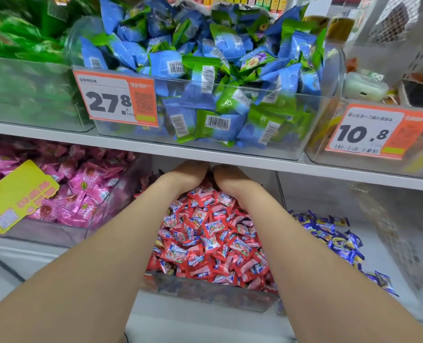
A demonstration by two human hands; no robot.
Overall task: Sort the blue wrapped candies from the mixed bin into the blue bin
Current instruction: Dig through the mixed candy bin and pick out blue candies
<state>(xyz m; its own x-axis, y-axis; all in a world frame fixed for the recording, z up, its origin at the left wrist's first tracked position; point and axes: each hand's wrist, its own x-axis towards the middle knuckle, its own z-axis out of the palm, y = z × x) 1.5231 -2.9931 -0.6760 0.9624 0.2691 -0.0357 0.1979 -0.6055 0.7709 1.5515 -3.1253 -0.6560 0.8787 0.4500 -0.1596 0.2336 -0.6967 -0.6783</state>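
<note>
Left hand [188, 173] and right hand [230, 175] sit under the shelf [304, 167] at 12 o'clock, finger state untellable; blue candies [329, 233] at 3 o'clock look light, slippery, best pinched by wrapper ends.

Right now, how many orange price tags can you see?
2. The 27.8 tag on the upper middle bin; the 10.8 tag on the upper right bin. Others may be hidden.

**Candy shelf headcount**

Six clear bins: green bin [32, 100] at 10 o'clock, blue-and-green bin [121, 131] at 12, corner bin [314, 144] at 2, pink bin [44, 233] at 9, red bin [205, 293] at 6, dark-blue bin [391, 219] at 4. Two orange ones, 27.8 tag [116, 97] and 10.8 tag [376, 131], plus one yellow tag [17, 194]. Two hands: left hand [190, 174], right hand [230, 177]. Candies: uncountable.
</note>
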